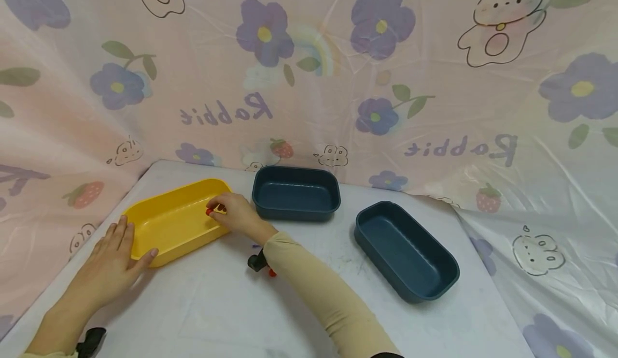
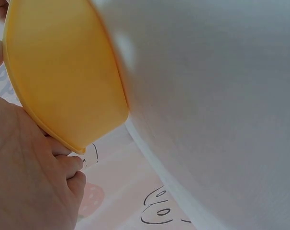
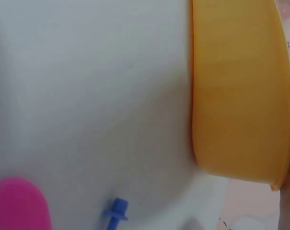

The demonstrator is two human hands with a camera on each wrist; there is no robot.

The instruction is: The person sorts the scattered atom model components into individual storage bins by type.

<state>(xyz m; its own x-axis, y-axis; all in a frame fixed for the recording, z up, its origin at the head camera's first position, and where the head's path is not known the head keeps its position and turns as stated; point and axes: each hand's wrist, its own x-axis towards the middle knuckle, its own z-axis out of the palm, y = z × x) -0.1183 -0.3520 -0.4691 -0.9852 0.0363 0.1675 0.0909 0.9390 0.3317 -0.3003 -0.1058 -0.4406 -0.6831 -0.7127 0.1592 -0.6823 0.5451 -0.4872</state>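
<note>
My left hand point(image 1: 108, 264) rests against the left end of a yellow plastic bin point(image 1: 174, 219). Its fingers lie straight along the outside and the thumb is spread toward the near corner; the left wrist view shows the palm beside the bin's rim point(image 2: 27, 110). Over the bin's right end, my right hand point(image 1: 236, 216) pinches a small red piece point(image 1: 209, 211) between thumb and fingers. Most of that piece is hidden by the fingers, and I cannot tell its kind. In the right wrist view, the right hand point(image 3: 289, 196) shows only at the edge, by the bin's rim.
Two dark blue bins stand on the white table, one at the back point(image 1: 296, 192) and one angled at the right point(image 1: 405, 250). Under the right forearm lie a blue peg-like piece point(image 3: 117, 213) and a rounded pink piece point(image 3: 20, 206). A printed curtain point(image 1: 309, 89) hangs behind.
</note>
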